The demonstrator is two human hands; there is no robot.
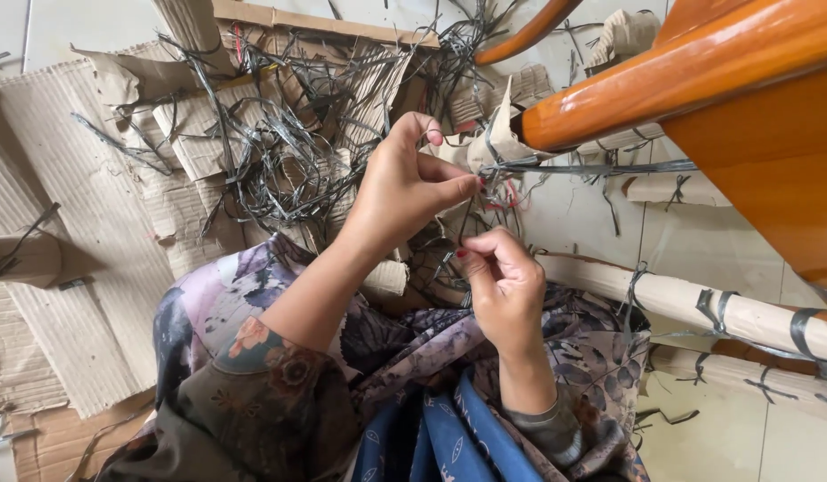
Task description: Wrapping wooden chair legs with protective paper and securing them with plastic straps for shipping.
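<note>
Far left: flattened corrugated cardboard sheets (70,241) lie over the floor, torn and overlapping.
Upper middle: a heap of cut grey packing straps (279,143) sits tangled on more cardboard.
Left hand (405,183): raised above the lap, thumb and forefinger pressed together, pinching 1 grey strap (592,167) near its end; the other fingers curl loosely.
Strap position: it runs taut to the right from that pinch, just under the orange wooden chair arm (681,71), beside a scrap of brown wrapping paper (498,134).
Right hand (503,286): lower and nearer the body, fingers bunched, forefinger and thumb nipping a thin dark strand; whether this is the same strap I cannot tell.
Lap: floral patterned fabric (396,357) covers the knees beneath both hands.
Right: a paper-wrapped chair rail (690,303) lies across the pale floor tiles (726,428), still bound with 3 or so grey bands.
Step in hand: judged from the grips, a strap is being worked loose from the wrapped furniture, with the pull shared between 2 hands.
Next move: it likely calls for a steady draw on the taut strap while the lower pinch keeps its strand from slipping.
</note>
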